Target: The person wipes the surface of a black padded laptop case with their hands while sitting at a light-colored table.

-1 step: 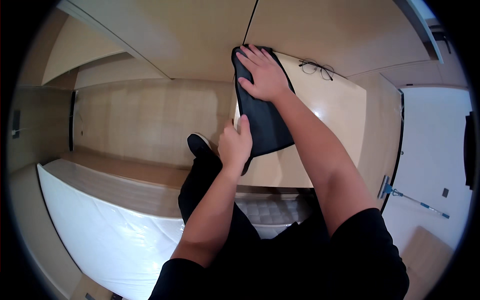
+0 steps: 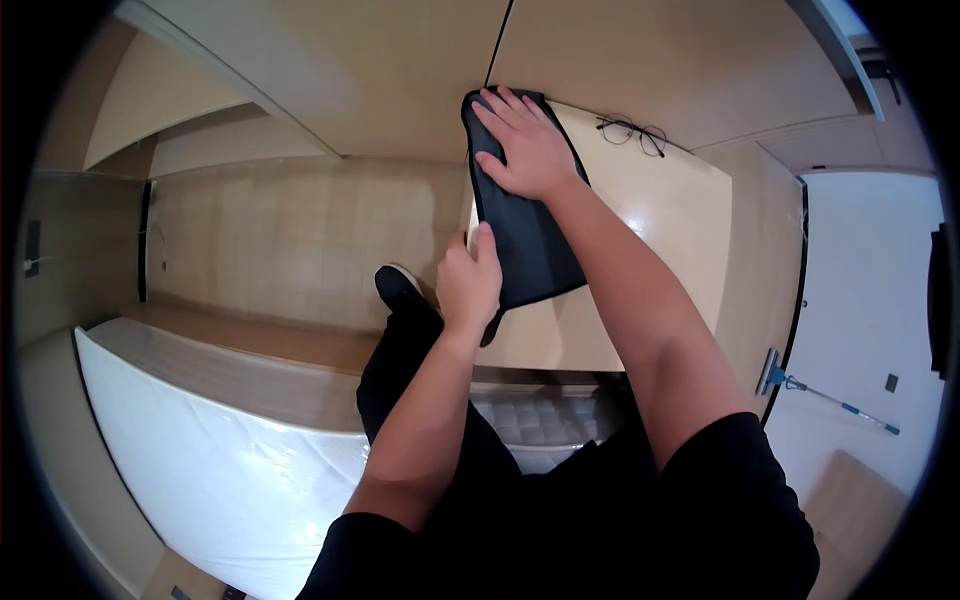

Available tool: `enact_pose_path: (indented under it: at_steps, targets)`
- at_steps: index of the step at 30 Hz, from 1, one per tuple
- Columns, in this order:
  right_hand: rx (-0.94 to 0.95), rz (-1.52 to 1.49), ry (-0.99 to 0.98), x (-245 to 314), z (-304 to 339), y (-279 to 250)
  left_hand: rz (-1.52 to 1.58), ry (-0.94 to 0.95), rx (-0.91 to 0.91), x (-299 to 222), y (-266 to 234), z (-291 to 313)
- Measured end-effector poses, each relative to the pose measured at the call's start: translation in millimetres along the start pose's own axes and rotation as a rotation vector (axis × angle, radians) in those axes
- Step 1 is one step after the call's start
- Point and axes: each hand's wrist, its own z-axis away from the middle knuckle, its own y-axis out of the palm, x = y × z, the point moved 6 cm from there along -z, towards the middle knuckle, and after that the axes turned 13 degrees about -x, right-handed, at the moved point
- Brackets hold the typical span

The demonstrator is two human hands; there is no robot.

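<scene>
A flat, dark grey folded fabric piece (image 2: 530,250) with black edging lies along the left side of a pale wooden tabletop (image 2: 670,240). Its far end reaches the wooden panel behind. My right hand (image 2: 530,150) rests flat on the upper part, fingers spread and pointing away from me. At the left edge of the fabric, my left hand (image 2: 468,285) is closed, with its thumb up along the edge and its fingers curled. Those fingertips are partly hidden. A narrow dark end of the fabric hangs beside my left wrist.
Round-framed eyeglasses (image 2: 635,133) lie at the table's back edge. A plastic-wrapped mattress (image 2: 220,450) is at the lower left. My foot in a dark shoe (image 2: 398,288) stands on the wooden floor (image 2: 300,240). A blue-handled squeegee mop (image 2: 835,402) is at the right.
</scene>
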Motion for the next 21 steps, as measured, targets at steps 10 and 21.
enact_pose_path:
  at_steps: [10, 21]
  targets:
    - [0.173, -0.091, 0.018, 73.5, 143.2, -73.8, 0.465, 0.293, 0.042, 21.5, 30.8, -40.0]
    - [0.138, 0.090, 0.359, -56.0, 259.7, -154.5, 0.177, 0.270, 0.148, 1.0, 27.6, -35.7]
